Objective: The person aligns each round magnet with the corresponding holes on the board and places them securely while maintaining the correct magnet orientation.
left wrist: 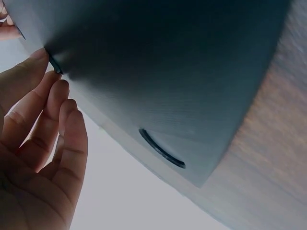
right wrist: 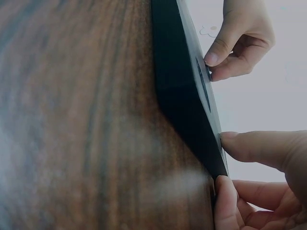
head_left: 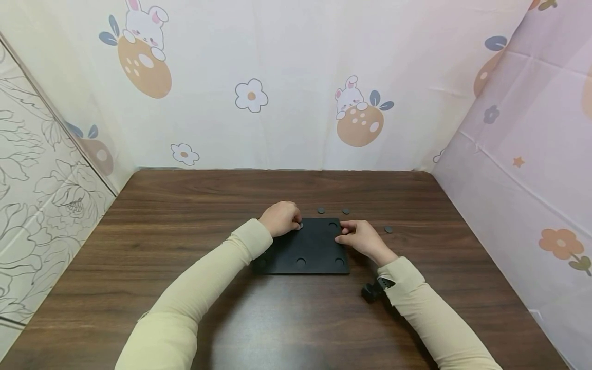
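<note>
The head view looks forward and down from above the near edge of the wooden table (head_left: pixel 185 216), taking in the whole black plate (head_left: pixel 310 249) from some way off. The left wrist view sits very close to the plate (left wrist: pixel 163 72), low beside it. The right wrist view skims the tabletop (right wrist: pixel 72 120) along the plate's edge (right wrist: pixel 182 96). All three share the plate.

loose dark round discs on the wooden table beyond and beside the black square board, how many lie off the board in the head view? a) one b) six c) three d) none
c: three small dark round discs lie on the brown wooden table off the black square board, two just beyond its far edge and one to its right.
</note>
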Available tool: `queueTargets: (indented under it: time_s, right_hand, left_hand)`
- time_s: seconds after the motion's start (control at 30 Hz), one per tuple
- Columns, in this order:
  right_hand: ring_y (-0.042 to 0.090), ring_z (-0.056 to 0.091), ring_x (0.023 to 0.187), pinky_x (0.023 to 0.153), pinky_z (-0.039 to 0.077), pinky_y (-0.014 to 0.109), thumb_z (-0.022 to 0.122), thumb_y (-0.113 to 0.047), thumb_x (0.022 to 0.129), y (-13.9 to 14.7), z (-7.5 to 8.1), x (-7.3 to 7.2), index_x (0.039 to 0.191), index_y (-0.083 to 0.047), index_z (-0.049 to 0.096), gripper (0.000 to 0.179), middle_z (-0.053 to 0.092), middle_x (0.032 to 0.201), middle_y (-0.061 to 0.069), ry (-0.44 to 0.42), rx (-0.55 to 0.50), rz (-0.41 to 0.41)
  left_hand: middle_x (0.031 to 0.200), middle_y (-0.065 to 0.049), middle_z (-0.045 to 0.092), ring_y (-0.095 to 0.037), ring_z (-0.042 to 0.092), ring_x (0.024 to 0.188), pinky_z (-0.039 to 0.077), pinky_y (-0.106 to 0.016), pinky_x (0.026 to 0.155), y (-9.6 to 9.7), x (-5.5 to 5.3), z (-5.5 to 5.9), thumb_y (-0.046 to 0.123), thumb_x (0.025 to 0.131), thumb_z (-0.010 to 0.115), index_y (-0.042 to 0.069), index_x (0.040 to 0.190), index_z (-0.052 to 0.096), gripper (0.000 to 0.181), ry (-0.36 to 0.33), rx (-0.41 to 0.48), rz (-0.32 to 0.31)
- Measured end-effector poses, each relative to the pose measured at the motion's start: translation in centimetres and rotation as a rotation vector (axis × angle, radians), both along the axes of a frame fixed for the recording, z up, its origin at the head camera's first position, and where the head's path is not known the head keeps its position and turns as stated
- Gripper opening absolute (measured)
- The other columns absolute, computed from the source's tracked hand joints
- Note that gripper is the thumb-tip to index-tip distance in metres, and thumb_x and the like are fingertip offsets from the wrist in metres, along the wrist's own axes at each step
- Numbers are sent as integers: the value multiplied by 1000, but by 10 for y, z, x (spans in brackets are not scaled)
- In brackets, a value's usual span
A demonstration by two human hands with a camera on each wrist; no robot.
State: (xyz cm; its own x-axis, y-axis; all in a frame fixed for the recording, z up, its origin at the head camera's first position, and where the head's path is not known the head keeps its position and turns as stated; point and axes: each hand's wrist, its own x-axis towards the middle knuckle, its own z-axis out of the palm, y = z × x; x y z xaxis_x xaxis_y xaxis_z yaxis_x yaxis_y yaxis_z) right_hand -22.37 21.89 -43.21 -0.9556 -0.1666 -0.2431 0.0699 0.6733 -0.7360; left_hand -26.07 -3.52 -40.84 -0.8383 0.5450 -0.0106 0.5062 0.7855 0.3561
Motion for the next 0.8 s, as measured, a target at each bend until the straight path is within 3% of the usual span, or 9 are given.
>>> queueTargets:
  time_s: [0.8]
  right_hand:
    - [22, 56, 94, 78, 46, 31, 70, -20, 90, 0, 1, 0, 143, -1, 48, 60, 61, 109, 11, 1, 11, 4]
  left_hand:
    - [106, -6, 65, -19, 63, 95, 53, -33, 87, -6, 4, 0, 21, 93, 69, 9, 111, 73, 22, -12, -36, -46]
